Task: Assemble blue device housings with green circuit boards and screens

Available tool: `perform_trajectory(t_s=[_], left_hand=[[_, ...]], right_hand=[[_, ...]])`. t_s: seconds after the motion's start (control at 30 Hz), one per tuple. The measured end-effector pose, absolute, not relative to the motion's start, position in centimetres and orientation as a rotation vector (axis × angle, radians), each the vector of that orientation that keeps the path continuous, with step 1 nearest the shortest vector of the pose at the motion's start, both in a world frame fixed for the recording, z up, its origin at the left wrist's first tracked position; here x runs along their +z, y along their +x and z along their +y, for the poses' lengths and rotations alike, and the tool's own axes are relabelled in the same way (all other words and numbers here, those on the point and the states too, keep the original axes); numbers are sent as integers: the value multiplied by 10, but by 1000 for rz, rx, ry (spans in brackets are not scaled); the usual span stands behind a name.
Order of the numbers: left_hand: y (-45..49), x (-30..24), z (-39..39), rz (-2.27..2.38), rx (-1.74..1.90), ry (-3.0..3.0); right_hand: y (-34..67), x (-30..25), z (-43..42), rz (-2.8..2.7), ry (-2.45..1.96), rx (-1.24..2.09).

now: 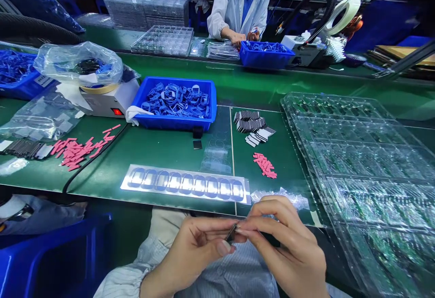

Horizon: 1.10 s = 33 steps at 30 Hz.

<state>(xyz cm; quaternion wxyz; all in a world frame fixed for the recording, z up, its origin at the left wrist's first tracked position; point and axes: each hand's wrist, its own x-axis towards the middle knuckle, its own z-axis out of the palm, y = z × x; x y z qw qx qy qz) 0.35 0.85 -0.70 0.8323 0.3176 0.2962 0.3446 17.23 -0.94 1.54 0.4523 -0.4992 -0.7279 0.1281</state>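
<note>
The person's left hand (197, 250) holds a small dark part (231, 234) in a narrow pinch, thumb on the near side and fingers behind it, above the lap and just off the near edge of the green table (159, 151). The right hand (288, 246) comes in from the other side, its thumb and fingers drawn close together at the upper end of that part; whether they grip it or only touch it, one cannot tell. The part is tilted and largely covered by the fingers. Just beyond the hands, a pale strip with a row of rounded blue-edged shapes (185, 185) lies along the table edge. Behind the strip stands a blue bin (173, 122) filled with blue plastic pieces (176, 101). To the right of the bin lie a fanned pile of black-and-white striped pieces (249, 123) and, nearer, a small heap of pink strips (265, 165). Farther right, clear plastic trays (303, 140) hold green boards (370, 203). A larger pink heap (76, 151) is scattered at the left, near a dark cable (91, 163). Across the table, a co-worker in a pale coat (226, 8) has both hands near another blue bin (267, 61).
</note>
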Motion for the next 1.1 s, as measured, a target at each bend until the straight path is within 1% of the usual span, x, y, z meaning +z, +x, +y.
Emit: perform_trajectory(t_s=[0.33,0.47,0.53,0.67,0.73,0.83,0.9,1.0,1.1], left_hand=[[8,-9,2,676,764,692],[16,-16,-1,734,858,639],[18,-22,0,796,905,583],[14,-30,7,909,961,467],[11,-31,10,924,945,451],[9,-31,12,923,894,459],[8,-31,12,927,867,480],[8,-30,13,954,833,523],[9,-29,13,957,809,520]], right_hand=[[173,6,-13,-1790,-1277,340],[168,3,-28,-1822,-1316,127],[172,1,-37,-1809,-1348,78],[202,-18,-42,-1588,-1637,163],[219,-36,-37,-1519,-1826,94],[234,-63,-31,-1495,-1966,-58],[237,-73,-32,-1575,-1960,-153],[237,-75,-39,-1872,-1840,-253],[233,-63,-42,-1982,-1764,-239]])
